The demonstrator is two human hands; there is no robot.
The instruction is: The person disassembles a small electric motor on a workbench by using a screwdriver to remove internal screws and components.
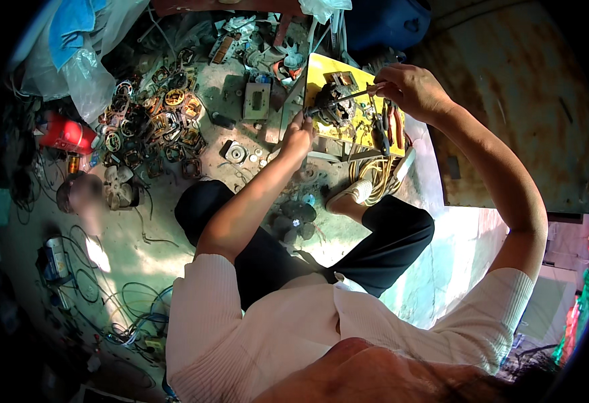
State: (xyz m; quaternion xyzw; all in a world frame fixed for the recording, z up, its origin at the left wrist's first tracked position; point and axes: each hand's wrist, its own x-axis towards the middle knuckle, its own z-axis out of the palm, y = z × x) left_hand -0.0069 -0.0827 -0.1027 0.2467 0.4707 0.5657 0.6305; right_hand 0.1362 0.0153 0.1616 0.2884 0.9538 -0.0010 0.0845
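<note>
Worn greenish floor (163,252) underfoot, sunlight (459,245) pooling toward four o'clock (rather glaring from here), a narrower bright streak (97,253) near eight, a rust-stained brown panel (516,87) at two

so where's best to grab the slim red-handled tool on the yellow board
Probably by the middle of the slim red-handled tool, pinching across it from above and the right: it lies lengthwise near the right edge of the flat yellow board, with a dark, black-handled tool close along its left.

A dark metal assembly (335,111) sits on a yellow board (320,66) — a slim rod-like tool (357,95) slanting across it.
</note>
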